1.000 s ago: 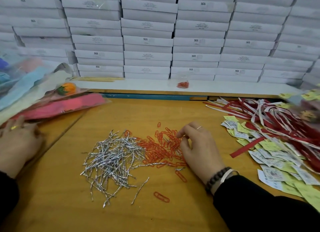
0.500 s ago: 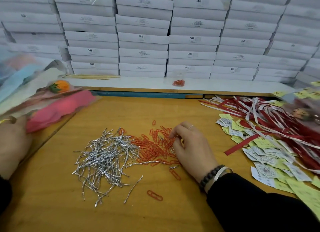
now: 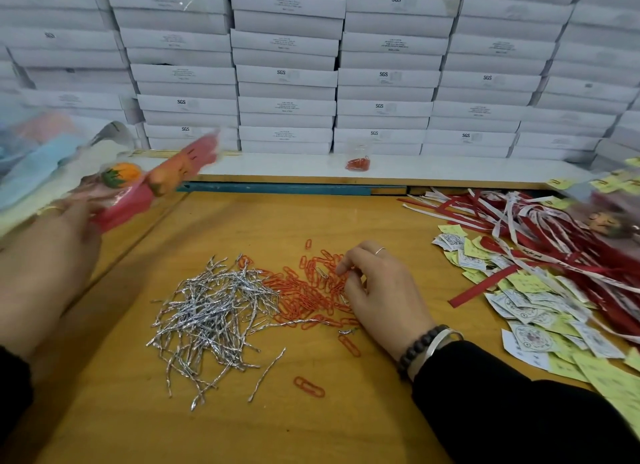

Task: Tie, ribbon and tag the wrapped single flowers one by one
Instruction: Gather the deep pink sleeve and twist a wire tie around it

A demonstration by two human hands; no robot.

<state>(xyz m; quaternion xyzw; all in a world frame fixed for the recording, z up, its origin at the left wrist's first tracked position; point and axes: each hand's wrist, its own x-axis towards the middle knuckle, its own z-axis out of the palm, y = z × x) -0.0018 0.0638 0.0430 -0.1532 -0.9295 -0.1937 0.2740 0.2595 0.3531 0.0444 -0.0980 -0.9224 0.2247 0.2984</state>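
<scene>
Head view: right hand point(image 3: 384, 290) resting on wooden table point(image 3: 346, 429), curled fingertips pinching into orange paper clips point(image 3: 311, 290), just right of silver twist ties point(image 3: 211, 318). Left hand point(image 3: 45, 262) at far left gripping pink wrapped flower point(image 3: 162, 176), blurred, above table edge. Ribbons point(image 3: 554, 242) and tags point(image 3: 533, 311) heaped at right.

A packing workshop, plainly. Wall of stacked flat white cardboard boxes point(image 3: 287, 79) printed "SGS" behind an orange-brown wooden bench point(image 3: 242, 228). Bulk supplies heaped loose on it: silver foil twist ties point(image 3: 207, 318), orange-red paper clips point(image 3: 304, 294), red and white printed ribbons point(image 3: 540, 231), small yellow and white paper tags point(image 3: 533, 311). Pile of cellophane-wrapped single flowers point(image 3: 114, 183) at left.
</scene>
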